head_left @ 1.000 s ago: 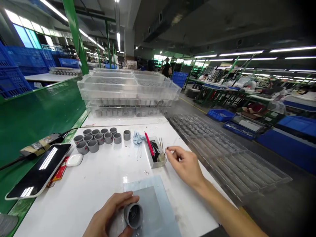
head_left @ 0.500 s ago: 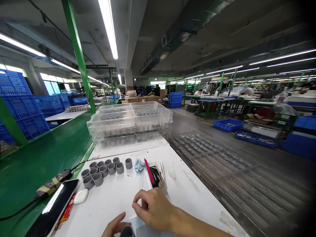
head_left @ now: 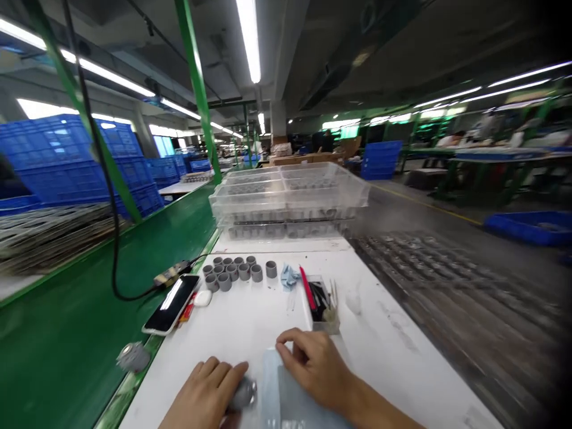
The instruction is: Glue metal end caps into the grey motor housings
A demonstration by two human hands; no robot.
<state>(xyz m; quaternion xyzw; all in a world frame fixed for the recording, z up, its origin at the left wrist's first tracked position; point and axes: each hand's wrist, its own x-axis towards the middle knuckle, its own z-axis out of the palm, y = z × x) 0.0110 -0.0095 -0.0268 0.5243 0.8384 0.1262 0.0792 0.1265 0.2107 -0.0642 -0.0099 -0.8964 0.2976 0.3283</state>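
Note:
My left hand [head_left: 206, 390], at the lower middle, curls its fingers round a grey cylindrical part [head_left: 243, 394], smeared by motion, with a shiny end facing right. To its right, my right hand [head_left: 315, 366] is closed, thumb and forefinger tips pressed together; anything between them is too small to make out. Under the right hand and forearm lies a light blue sheet [head_left: 271, 387] on the white table [head_left: 241, 328]. Beyond the hands, several grey rings [head_left: 224, 282] stand in a cluster, with one ring [head_left: 271, 269] apart on the right.
A small tray [head_left: 325, 325] holds a red tool [head_left: 307, 286] and thin sticks. Beside it is a crumpled blue cloth [head_left: 289, 277]. A phone [head_left: 172, 305] and white case [head_left: 202, 298] lie left. Stacked clear trays [head_left: 286, 199] stand at the back. A metal part [head_left: 133, 357] sits left.
The view has turned left and tipped, bringing more of the left side in. My left hand, with the grey part, shows more fully. My right hand keeps its pinch.

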